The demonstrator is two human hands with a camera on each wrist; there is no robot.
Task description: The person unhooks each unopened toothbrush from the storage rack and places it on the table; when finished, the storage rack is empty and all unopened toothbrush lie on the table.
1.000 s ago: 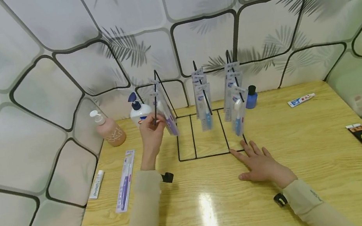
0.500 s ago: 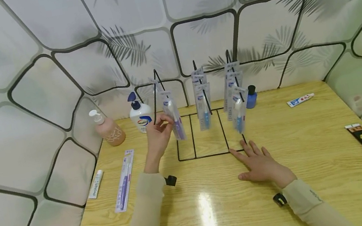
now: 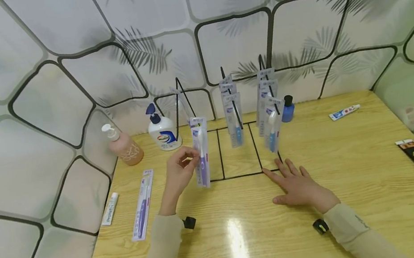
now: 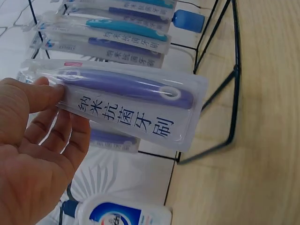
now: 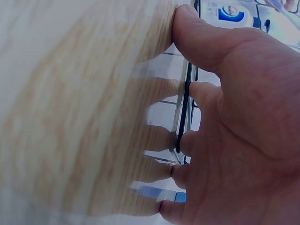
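Progress looks partial: left hand (image 3: pixel 179 172) pinches a purple toothbrush pack (image 3: pixel 201 158) by its upper edge, clear of the wire rack (image 3: pixel 235 151) behind it. Right hand (image 3: pixel 296 187) lies flat, fingers spread, touching the rack's base wire. One matching pack (image 3: pixel 142 204) lies on the table (image 3: pixel 363 194) left of the grip; blue packs (image 3: pixel 234 113) hang beyond it

Packaged purple toothbrush (image 3: pixel 201 157) in clear blister pack with white card, held upright above the tabletop, just in front of the black wire rack (image 3: pixel 233 143).
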